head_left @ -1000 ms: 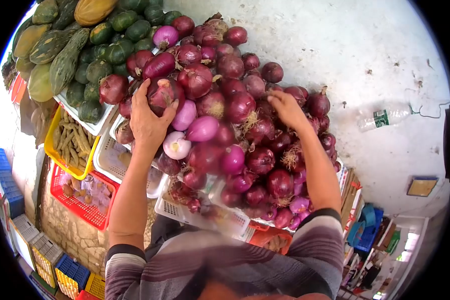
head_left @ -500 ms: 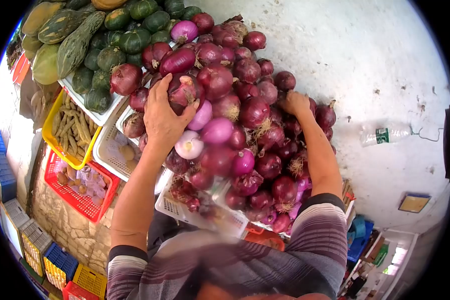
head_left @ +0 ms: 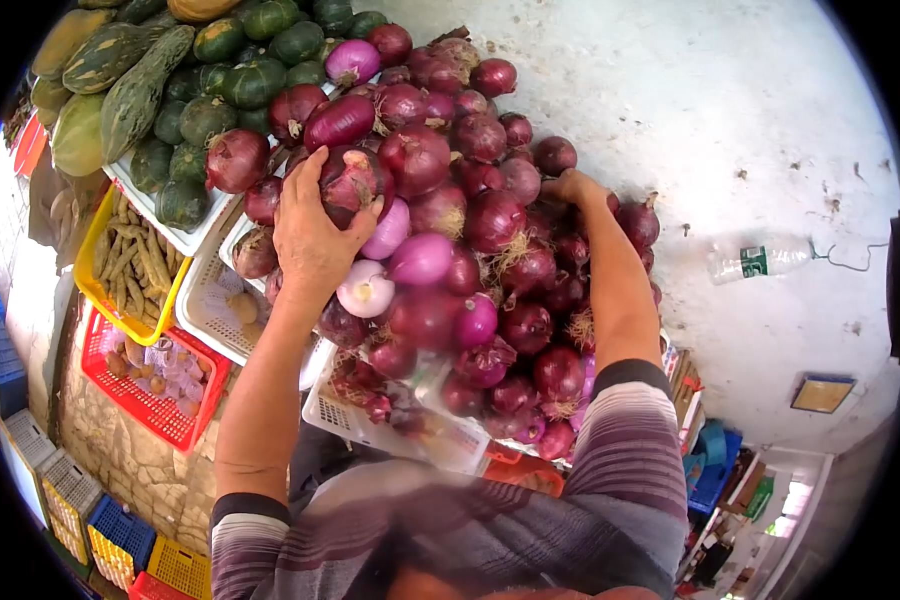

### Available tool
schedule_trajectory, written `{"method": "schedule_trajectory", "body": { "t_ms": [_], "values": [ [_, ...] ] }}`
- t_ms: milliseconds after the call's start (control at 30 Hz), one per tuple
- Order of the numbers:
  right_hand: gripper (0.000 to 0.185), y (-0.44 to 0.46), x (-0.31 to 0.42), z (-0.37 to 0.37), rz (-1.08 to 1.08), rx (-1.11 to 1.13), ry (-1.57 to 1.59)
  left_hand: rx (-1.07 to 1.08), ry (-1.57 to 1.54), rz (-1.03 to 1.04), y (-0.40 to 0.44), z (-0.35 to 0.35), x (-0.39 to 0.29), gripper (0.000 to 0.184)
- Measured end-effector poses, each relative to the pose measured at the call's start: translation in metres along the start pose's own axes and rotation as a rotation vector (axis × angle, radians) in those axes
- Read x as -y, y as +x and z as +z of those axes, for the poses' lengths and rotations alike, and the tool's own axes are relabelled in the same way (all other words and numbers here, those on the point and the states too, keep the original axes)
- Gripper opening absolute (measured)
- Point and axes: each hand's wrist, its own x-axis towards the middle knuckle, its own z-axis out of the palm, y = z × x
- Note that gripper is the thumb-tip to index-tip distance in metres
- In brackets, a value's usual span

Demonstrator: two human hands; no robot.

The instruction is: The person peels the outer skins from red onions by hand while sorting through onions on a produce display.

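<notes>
A large heap of red onions (head_left: pixel 495 222) spreads in front of me. My left hand (head_left: pixel 313 240) is closed round a big red onion (head_left: pixel 352 182) on the near left side of the heap, thumb on one side and fingers on the other. Beside that thumb lie a peeled purple onion (head_left: pixel 421 259) and a pale, whitish onion (head_left: pixel 366 289). My right hand (head_left: pixel 578 190) reaches into the far right side of the pile, next to a dark red onion (head_left: pixel 555 155). Its fingertips are hidden among the onions.
Green pumpkins (head_left: pixel 255 84) and long squashes (head_left: pixel 147 92) are piled at upper left. Below them stand a yellow basket (head_left: pixel 89 268) of long roots, a white basket (head_left: pixel 198 292) and a red basket (head_left: pixel 175 428). A pale wall (head_left: pixel 730 120) rises behind the onions, with a plastic bottle (head_left: pixel 785 258) against it.
The whole scene has shifted slightly left in view. My right hand has edged a little farther toward the back of the heap. My left hand stays on the same onion.
</notes>
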Motion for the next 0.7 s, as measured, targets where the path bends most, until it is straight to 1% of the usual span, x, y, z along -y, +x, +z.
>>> {"method": "schedule_trajectory", "body": {
  "t_ms": [33, 133, 233, 333, 433, 533, 633, 700],
  "values": [
    [0.087, -0.004, 0.0, -0.005, 0.0, 0.04, 0.042, -0.004, -0.001, 0.006, 0.002, 0.0, 0.001, 0.082],
    [0.091, -0.005, 0.0, 0.0, 0.058, -0.025, 0.062, 0.004, -0.008, 0.003, 0.001, -0.002, 0.001, 0.082],
    [0.087, -0.015, -0.006, 0.0, 0.026, -0.096, 0.125, 0.002, -0.002, 0.008, 0.0, -0.002, 0.003, 0.083],
    [0.075, 0.011, -0.031, 0.005, 0.003, -0.137, 0.226, -0.005, 0.008, 0.018, 0.0, -0.001, 0.003, 0.084],
    [0.077, 0.023, -0.069, 0.005, -0.124, -0.05, 0.494, -0.018, 0.013, 0.031, 0.0, 0.001, 0.005, 0.084],
    [0.063, 0.0, -0.09, 0.009, -0.208, -0.243, 0.766, -0.022, -0.005, 0.03, 0.0, 0.002, 0.005, 0.084],
    [0.062, -0.055, -0.093, -0.003, -0.255, -0.302, 1.101, -0.023, -0.005, 0.021, -0.001, 0.001, 0.0, 0.082],
    [0.067, -0.08, -0.095, -0.012, -0.228, -0.316, 1.254, -0.033, -0.016, 0.042, -0.002, 0.001, -0.001, 0.082]
  ]
}}
